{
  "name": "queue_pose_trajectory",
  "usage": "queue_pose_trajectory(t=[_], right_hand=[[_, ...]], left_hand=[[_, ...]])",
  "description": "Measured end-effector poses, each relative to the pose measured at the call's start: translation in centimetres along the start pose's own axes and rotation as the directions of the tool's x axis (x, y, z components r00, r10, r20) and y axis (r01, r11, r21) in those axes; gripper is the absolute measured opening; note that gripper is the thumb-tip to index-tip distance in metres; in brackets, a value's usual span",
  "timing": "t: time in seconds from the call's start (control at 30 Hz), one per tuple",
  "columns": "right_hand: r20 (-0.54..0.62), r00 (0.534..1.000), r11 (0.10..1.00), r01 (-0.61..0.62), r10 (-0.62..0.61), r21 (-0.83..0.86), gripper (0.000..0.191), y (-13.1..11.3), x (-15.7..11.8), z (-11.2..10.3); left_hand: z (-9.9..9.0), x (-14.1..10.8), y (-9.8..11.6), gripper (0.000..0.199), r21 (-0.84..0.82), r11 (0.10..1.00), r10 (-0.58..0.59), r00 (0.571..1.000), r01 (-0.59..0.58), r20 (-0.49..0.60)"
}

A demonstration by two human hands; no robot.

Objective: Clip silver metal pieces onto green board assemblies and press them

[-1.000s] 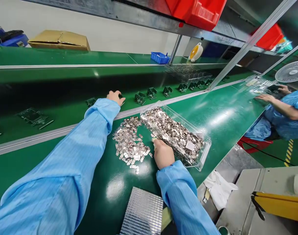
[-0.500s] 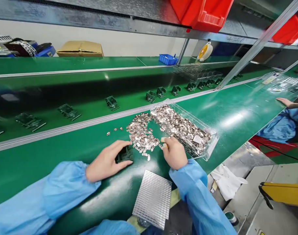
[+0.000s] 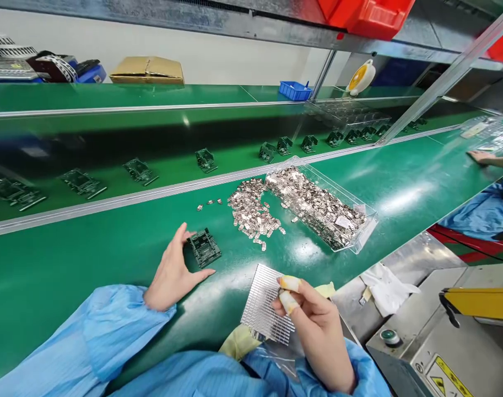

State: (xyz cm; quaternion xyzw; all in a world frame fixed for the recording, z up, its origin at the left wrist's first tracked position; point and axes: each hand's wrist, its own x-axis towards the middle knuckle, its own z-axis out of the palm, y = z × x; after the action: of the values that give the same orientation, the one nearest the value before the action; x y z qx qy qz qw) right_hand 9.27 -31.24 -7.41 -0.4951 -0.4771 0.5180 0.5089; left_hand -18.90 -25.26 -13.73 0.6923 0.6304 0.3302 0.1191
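Observation:
My left hand (image 3: 176,270) rests on the green bench with thumb and fingers spread. A dark green circuit board (image 3: 205,248) lies between them; whether the fingertips touch its left edge I cannot tell. My right hand (image 3: 313,322) is raised at the bench's near edge, thumb and forefinger pinched together, both tips wrapped in whitish tape. Anything in that pinch is too small to make out. Just behind these fingers is a silver sheet (image 3: 261,300) divided into small rectangles. Beyond the hands, a loose heap of small metal pieces (image 3: 251,207) lies on the bench.
A clear plastic tray (image 3: 369,226) full of similar metal pieces stands right of the heap. Several circuit boards (image 3: 139,171) sit in a row on the belt (image 3: 172,160) behind a metal rail. At far right, another person's hand (image 3: 482,158) rests on the bench.
My right hand has come back from the heap's edge to the silver sheet. My left hand has opened wider around the circuit board, which shows more fully. The camera view has shifted.

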Motion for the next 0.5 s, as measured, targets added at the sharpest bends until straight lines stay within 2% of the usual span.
queue_pose_trajectory(t=[0.1,0.2,0.27,0.33,0.4,0.43,0.5], right_hand=[[0.014,0.993,0.987,-0.12,0.119,0.108,0.024,0.7,-0.1,0.7],[-0.068,0.987,0.978,-0.136,0.148,0.157,0.027,1.2,-0.1,1.3],[-0.142,0.979,0.978,-0.119,0.144,0.173,0.023,1.3,-0.2,1.5],[-0.197,0.974,0.988,-0.087,0.11,0.125,0.018,1.4,-0.4,1.4],[-0.248,0.968,1.0,-0.027,0.025,-0.006,0.011,1.5,-0.7,1.2],[-0.267,0.964,0.997,0.004,-0.024,-0.073,0.008,1.5,-0.8,1.1],[-0.281,0.955,0.985,0.045,-0.091,-0.167,0.004,1.6,-1.1,0.9]], left_hand=[[-0.4,0.0,0.6,0.083,-0.005,1.0,-0.011,0.995,0.011,0.104],[0.3,0.0,2.9,0.056,-0.261,0.965,0.068,0.992,-0.038,0.108],[1.5,-0.3,5.1,0.049,-0.531,0.847,0.071,0.989,0.007,0.127],[2.9,-0.8,7.4,0.051,-0.754,0.648,0.061,0.979,0.109,0.194],[4.0,-1.4,9.3,0.053,-0.861,0.458,0.084,0.953,0.221,0.29],[4.4,-1.6,10.1,0.054,-0.877,0.395,0.109,0.935,0.272,0.339],[4.9,-2.0,11.0,0.052,-0.879,0.338,0.161,0.899,0.337,0.406]])
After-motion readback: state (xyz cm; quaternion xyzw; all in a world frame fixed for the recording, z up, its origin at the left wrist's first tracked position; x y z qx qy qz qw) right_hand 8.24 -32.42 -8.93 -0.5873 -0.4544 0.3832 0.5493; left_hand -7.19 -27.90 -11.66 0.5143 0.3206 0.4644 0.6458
